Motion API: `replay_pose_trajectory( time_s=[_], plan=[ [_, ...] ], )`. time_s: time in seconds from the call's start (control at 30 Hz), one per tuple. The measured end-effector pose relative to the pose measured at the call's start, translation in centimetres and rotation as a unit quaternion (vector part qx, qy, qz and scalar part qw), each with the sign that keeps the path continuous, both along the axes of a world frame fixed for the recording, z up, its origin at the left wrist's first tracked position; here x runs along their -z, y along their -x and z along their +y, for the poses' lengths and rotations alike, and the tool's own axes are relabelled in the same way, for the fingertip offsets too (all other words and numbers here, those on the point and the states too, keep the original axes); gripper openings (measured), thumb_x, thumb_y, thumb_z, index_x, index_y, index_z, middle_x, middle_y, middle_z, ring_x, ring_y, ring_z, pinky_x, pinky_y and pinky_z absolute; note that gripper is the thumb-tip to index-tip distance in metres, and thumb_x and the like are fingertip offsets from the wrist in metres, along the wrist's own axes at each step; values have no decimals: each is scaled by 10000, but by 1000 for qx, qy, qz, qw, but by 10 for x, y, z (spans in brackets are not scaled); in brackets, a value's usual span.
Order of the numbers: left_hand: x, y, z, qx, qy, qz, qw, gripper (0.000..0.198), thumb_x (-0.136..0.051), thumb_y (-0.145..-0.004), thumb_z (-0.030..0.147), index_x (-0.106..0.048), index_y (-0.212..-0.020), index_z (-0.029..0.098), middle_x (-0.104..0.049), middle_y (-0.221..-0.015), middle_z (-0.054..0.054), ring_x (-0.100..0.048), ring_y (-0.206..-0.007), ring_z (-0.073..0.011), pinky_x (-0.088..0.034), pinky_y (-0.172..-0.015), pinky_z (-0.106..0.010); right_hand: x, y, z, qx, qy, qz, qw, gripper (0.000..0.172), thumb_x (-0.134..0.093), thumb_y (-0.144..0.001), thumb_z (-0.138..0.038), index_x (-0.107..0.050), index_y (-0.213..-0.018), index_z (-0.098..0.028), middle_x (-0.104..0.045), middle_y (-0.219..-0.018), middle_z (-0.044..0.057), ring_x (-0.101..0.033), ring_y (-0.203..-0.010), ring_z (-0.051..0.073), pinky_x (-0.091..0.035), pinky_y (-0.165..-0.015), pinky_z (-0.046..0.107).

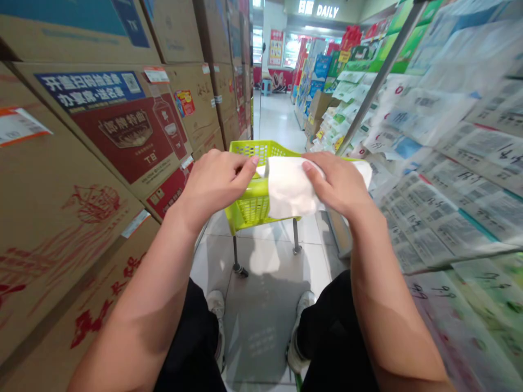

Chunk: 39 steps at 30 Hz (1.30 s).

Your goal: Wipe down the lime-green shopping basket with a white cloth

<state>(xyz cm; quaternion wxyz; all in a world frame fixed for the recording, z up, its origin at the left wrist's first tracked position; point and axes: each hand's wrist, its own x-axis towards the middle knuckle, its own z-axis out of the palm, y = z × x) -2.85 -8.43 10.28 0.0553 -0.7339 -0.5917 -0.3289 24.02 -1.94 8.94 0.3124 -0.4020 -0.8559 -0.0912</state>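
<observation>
Shopping cart and white cloth between two hands in a store aisle

The green cart [255, 215] stands at the centre of the frame, with a white cloth [288, 193] draped over the right part of its handle [257, 189]. The right hand [337, 182] is clamped on the cloth, thumb on its near side. The left hand [220, 177] rests over the handle's left end; whether its grip is closed cannot be told, since the fingertips are hidden.

Stacked boxes [196, 103] wall the left side, near the left hand; wrapped packs [437, 201] line the right, near the right hand. Bare floor [278, 117] runs from beyond the cart to the upper centre, where a blue stool [266, 87] stands. More floor lies at lower centre, between two light shoes [300, 326].

The cart's inside is largely concealed by hands and cloth. The outermost boxes and packs are cut off by the frame; print on the packs is blurred. A metal pole [379, 76] crosses the packs at upper right.
</observation>
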Motion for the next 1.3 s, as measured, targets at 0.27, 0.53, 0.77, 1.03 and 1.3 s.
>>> replay_pose_trajectory(
  time_s=[0.27, 0.53, 0.77, 1.03, 1.3],
  plan=[
    [9, -4, 4, -23, -51, 6, 998, 537, -422, -1022, 481, -528, -562, 225, -448, -512, -36, -438, -536, -188, -247, -605, -355, 17, 19, -22, -36, -72, 2, 997, 571, -324, -1121, -479, -664, -1465, -176, -678, -1509, 149, -602, -1419, 338, -466, -1156, 533],
    [16, 5, 8, -3, -80, 4, 997, 486, -447, -1012, 425, -479, -571, 222, -362, -537, -18, -435, -621, -187, -298, -687, -349, 11, 10, -10, 12, -22, 23, 999, 565, -298, -1122, -453, -725, -1392, -200, -751, -1402, 123, -672, -1335, 336, -493, -1145, 542],
    [13, 7, 7, -8, -76, 8, 997, 447, -481, -979, 382, -488, -567, 208, -374, -530, -14, -431, -607, -172, -269, -649, -327, 23, 27, -30, -17, -65, 28, 997, 538, -374, -1093, -414, -645, -1497, -182, -641, -1561, 143, -538, -1494, 367, -412, -1207, 596],
    [4, 24, -1, 77, -57, 9, 995, 418, -494, -820, 457, -299, -524, 235, -286, -477, 19, -248, -473, -129, -214, -575, -353, 27, 3, -13, 1, -73, 90, 993, 504, -338, -1103, -456, -741, -1286, -215, -782, -1299, 130, -701, -1232, 314, -490, -1071, 503],
    [19, 86, 12, 59, -110, -14, 992, 602, -458, -874, 758, -429, -549, 253, -451, -493, -2, -345, -529, -121, -303, -614, -352, 50, -48, 12, 19, -116, 171, 978, 551, -319, -1068, -611, -720, -938, -256, -752, -937, 116, -701, -969, 324, -514, -932, 515]
  ],
)
